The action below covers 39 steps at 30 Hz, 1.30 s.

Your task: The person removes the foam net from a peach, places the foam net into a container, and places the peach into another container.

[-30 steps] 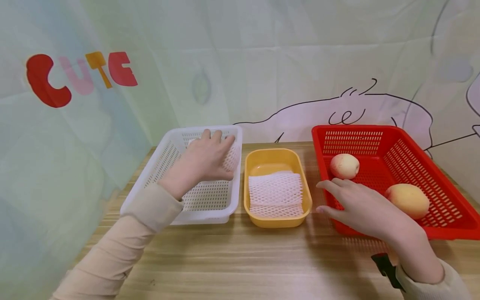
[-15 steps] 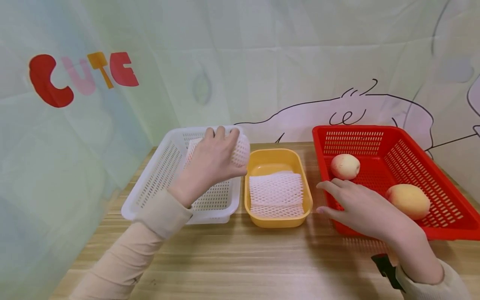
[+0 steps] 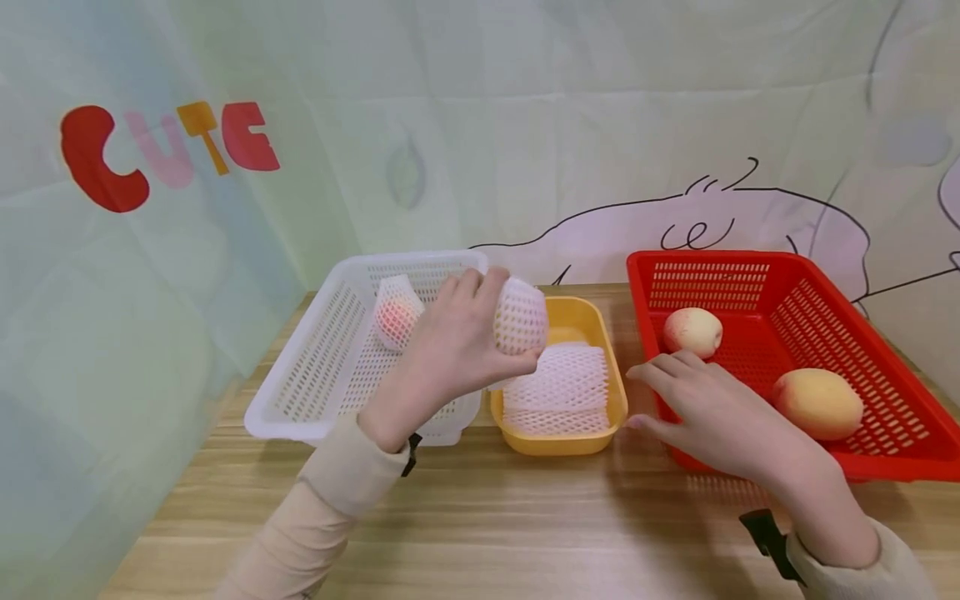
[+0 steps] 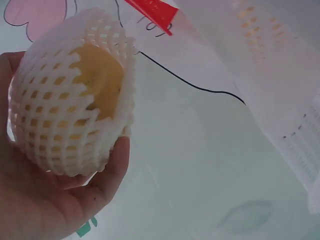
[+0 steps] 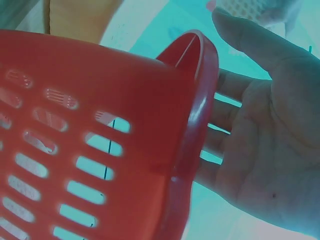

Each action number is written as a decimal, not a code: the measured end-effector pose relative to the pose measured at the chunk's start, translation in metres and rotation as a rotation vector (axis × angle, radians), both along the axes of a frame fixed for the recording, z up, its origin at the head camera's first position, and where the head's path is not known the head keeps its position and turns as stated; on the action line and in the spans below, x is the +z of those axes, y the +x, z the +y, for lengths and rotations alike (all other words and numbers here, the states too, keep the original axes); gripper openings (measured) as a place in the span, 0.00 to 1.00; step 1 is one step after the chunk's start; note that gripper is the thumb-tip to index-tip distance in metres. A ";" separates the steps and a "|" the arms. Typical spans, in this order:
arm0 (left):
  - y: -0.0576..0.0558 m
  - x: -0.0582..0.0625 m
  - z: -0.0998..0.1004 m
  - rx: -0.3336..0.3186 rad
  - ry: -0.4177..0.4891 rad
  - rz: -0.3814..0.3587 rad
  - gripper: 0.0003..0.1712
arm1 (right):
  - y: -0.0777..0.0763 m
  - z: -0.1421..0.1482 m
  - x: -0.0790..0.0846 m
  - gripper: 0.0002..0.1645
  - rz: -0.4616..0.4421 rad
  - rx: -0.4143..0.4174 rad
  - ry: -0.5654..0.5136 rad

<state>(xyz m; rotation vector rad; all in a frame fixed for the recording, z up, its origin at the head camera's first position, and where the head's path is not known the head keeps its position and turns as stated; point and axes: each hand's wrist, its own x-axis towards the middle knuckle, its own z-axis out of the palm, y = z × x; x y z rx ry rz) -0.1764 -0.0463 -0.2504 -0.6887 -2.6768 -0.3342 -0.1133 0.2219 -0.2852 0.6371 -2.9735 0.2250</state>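
My left hand [image 3: 453, 337] grips a round yellow fruit in a white foam net [image 3: 521, 317], above the gap between the white basket and the yellow tub. In the left wrist view the fruit's yellow skin [image 4: 102, 80] shows through the net's open end, with fingers curled round its underside. My right hand [image 3: 712, 408] reaches over the near left rim of the red basket [image 3: 641, 287], fingers spread and holding nothing. The right wrist view puts its fingers [image 5: 225, 112] just past that rim. Inside lie a pale pinkish peach [image 3: 692, 332] and a yellow fruit [image 3: 817, 404].
In the white basket [image 3: 296, 367] on the left lies a red-and-pale fruit in a foam net [image 3: 397, 315]. Folded white foam nets [image 3: 558, 392] fill the front of the yellow tub [image 3: 583, 312]. A printed cloth [image 3: 525, 125] hangs behind the wooden table [image 3: 480, 525].
My left hand has lifted the netted fruit out of the white basket and carried it right, toward the yellow tub. The other netted fruit has come into sight. My right hand has hardly moved.
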 end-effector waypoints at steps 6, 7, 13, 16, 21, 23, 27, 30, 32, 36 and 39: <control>0.007 0.004 0.004 -0.009 0.033 -0.008 0.46 | 0.001 -0.002 0.000 0.30 0.013 0.006 0.008; 0.008 0.004 0.005 -0.007 0.039 -0.012 0.46 | 0.001 -0.002 0.000 0.29 0.010 0.007 0.009; 0.009 0.006 0.005 -0.002 0.105 -0.087 0.48 | 0.002 -0.006 0.000 0.29 -0.012 0.002 0.013; 0.010 0.007 0.005 -0.004 0.155 -0.139 0.48 | 0.003 -0.008 0.000 0.29 -0.018 0.010 0.008; 0.012 0.010 0.004 -0.028 0.279 -0.236 0.45 | 0.004 -0.012 -0.002 0.29 -0.015 0.036 -0.029; 0.015 0.012 0.005 -0.033 0.337 -0.291 0.44 | 0.004 -0.014 -0.003 0.28 -0.017 0.049 -0.050; 0.022 0.014 0.007 -0.027 0.435 -0.389 0.44 | 0.006 -0.019 -0.005 0.26 -0.040 0.080 -0.076; 0.026 0.013 0.009 -0.037 0.497 -0.434 0.45 | 0.007 -0.022 -0.006 0.26 -0.083 0.095 -0.086; 0.027 0.010 0.010 -0.043 0.535 -0.453 0.44 | 0.007 -0.023 -0.007 0.27 -0.111 0.103 -0.097; 0.028 0.004 0.012 -0.055 0.618 -0.496 0.44 | 0.009 -0.024 -0.007 0.28 -0.180 0.127 -0.134; 0.028 -0.002 0.014 -0.045 0.677 -0.500 0.44 | 0.009 -0.025 -0.008 0.30 -0.224 0.157 -0.165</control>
